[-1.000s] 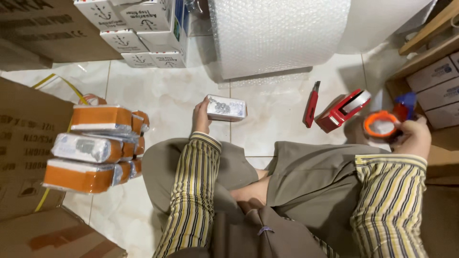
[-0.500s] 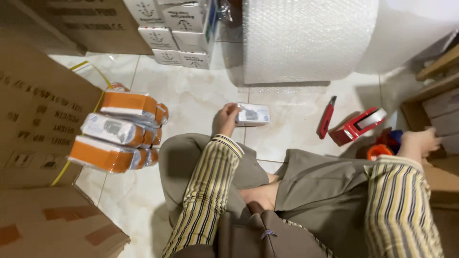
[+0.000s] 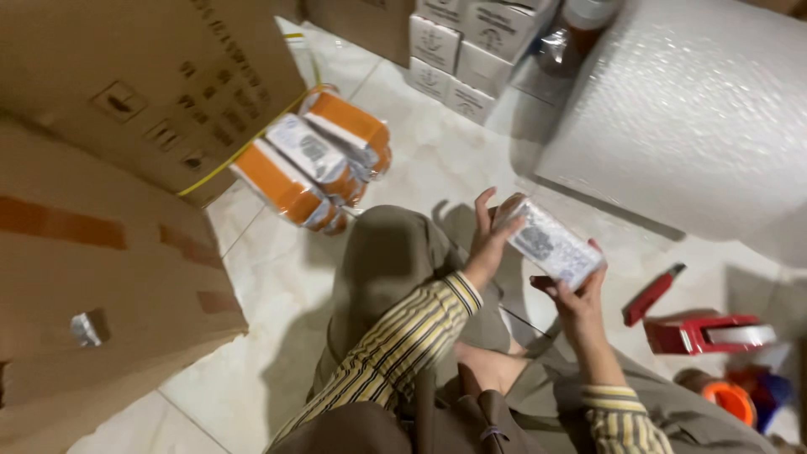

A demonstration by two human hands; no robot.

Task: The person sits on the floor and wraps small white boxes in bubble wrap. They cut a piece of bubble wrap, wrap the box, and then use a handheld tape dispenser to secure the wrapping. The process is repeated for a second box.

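Between the left hand [image 3: 486,244] and the right hand [image 3: 576,298], both clamped on its ends, a bubble-wrapped box [image 3: 548,244] is held above the lap, apparently being checked, so taping with the red tape dispenser [image 3: 706,335] lying beyond the right hand seems called for next.

A pale marble-look tiled floor [image 3: 252,277] carries everything. At ten o'clock stand brown cardboard boxes [image 3: 126,101]; at eleven, a stack of orange-ended wrapped packs [image 3: 315,164]; at twelve, small white cartons [image 3: 466,50]; at two, a bubble-wrap roll [image 3: 698,109]; at four, a red utility knife [image 3: 653,294] and a red tape dispenser [image 3: 710,335].

Bubble-wrap roll [image 3: 698,109] cut off, top-right.
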